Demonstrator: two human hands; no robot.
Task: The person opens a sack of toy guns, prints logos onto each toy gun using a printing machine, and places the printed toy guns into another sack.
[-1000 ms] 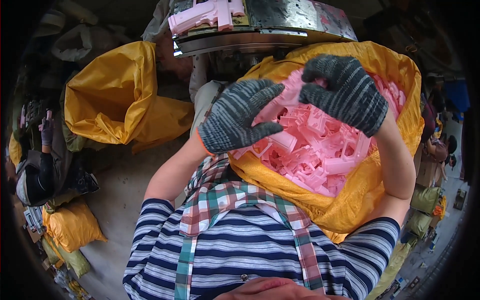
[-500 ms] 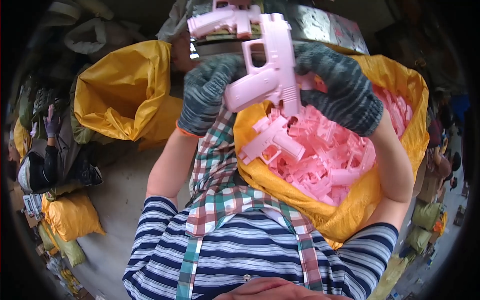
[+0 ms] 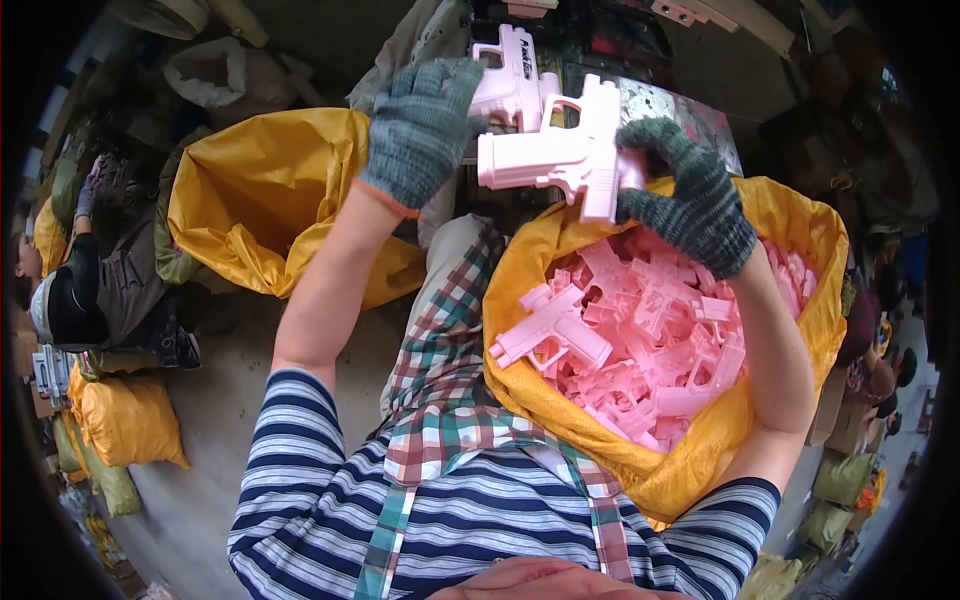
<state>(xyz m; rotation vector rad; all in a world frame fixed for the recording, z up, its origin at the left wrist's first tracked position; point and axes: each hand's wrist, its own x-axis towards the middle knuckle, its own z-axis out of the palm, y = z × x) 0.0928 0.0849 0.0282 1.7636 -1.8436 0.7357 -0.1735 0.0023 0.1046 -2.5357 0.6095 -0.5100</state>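
My left hand (image 3: pixel 420 125), in a dark grey-green knit glove, is closed on the grip end of a pale pink toy pistol (image 3: pixel 512 75) with dark print on its slide. The glove hides part of that grip. In my gloved right hand (image 3: pixel 690 190), thumb and fingers pinch the right side of a second toy pistol (image 3: pixel 560 158), plain pink, its grip pointing left. Both pistols are up near the machine, close to each other. Below my right hand, a yellow woven sack (image 3: pixel 660 470) is full of pink toy pistols (image 3: pixel 640 310), with one pistol (image 3: pixel 553 330) lying on top at its left.
A second yellow sack (image 3: pixel 270 190) stands open-mouthed to the left. Beyond my hands is a dark machine with a paint-spotted metal plate (image 3: pixel 680 105). Another person (image 3: pixel 90 270) sits at far left, near a stuffed yellow sack (image 3: pixel 130 415).
My left hand has gone up and taken hold of the toy pistol at the machine. The plain pistol, earlier upright between both hands, is now in my right hand alone, farther right and lower.
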